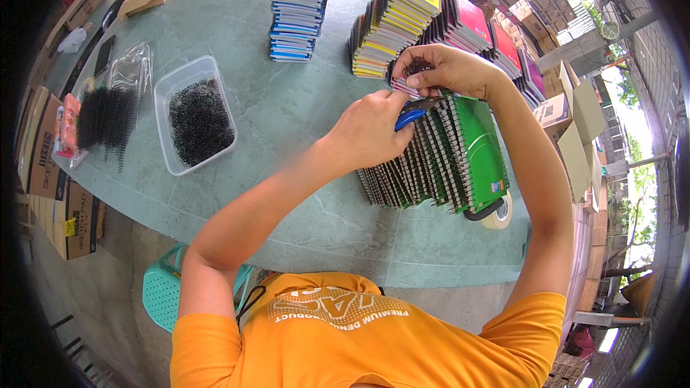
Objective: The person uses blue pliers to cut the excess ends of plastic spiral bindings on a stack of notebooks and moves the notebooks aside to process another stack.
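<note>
My left hand (368,129) is closed around blue-handled pliers (410,116), whose jaws point toward my other hand. Just beyond them my right hand (456,70) is bent in a pinch, with a small bunch of dark coils (417,67) between its fingers and palm. Beneath both hands stands a stack of green spiral notebooks (483,147), their bound edges fanned toward the left. What the plier tips touch is hidden by my fingers.
Left on the green table is a clear tub (167,136) of black coils, beside bagged black spirals (108,118). Stacks of blue notebooks (296,21), yellow notebooks (402,11) and red notebooks (467,21) stand at the back. A tape roll (499,214) lies by the green stack.
</note>
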{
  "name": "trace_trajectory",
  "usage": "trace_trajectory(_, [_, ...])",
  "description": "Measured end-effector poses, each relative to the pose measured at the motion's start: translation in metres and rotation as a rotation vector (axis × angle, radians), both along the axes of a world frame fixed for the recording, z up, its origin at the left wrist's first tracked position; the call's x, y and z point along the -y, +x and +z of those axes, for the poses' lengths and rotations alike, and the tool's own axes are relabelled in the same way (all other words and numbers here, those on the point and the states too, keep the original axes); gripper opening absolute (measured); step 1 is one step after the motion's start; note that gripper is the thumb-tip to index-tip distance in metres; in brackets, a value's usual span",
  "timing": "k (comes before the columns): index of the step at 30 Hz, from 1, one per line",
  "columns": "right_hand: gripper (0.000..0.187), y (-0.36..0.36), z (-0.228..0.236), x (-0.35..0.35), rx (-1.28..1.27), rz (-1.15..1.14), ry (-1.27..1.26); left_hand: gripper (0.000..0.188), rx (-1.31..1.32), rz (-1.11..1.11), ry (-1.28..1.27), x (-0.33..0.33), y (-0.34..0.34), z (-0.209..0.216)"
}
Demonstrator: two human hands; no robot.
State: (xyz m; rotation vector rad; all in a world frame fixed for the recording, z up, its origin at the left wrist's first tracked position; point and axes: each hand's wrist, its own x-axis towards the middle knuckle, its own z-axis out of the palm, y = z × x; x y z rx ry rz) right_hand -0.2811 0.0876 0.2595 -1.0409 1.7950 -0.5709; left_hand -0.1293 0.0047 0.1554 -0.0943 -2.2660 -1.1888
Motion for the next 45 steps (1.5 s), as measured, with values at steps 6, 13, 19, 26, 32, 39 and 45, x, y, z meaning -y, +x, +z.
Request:
trace_trajectory(6, [0.02,0.009,-0.005,0.0,-0.094,-0.034,-0.093,0.019,0.041,0.041,-0.074,-0.001,-0.002,0.001])
trace_trajectory(13, [0.023,0.011,-0.013,-0.003,-0.298,-0.159,-0.272,0.033,0.649,-0.467,0.45,0.025,0.014,0.013])
trace_trajectory(19, [0.025,0.021,-0.007,0.008,-0.507,0.006,-0.259,0.03,0.615,0.273,-0.389,0.084,0.081,-0.095])
trace_trajectory(26, [0.016,0.014,-0.014,-0.005,-0.62,0.135,-0.213,0.015,0.606,0.35,-0.389,0.047,0.131,-0.177])
trace_trajectory(32, [0.016,0.022,0.002,0.009,-1.081,0.202,-0.503,0.024,0.483,0.4,-0.371,0.037,0.159,-0.172])
trace_trajectory(39, [0.014,0.076,-0.016,0.153,-0.793,0.172,-0.772,0.025,0.154,0.723,0.0,0.112,0.16,-0.094])
trace_trajectory(45, [0.021,0.141,-0.178,0.278,-0.499,0.075,-0.485,0.022,0.135,0.979,0.605,0.181,0.135,-0.072])
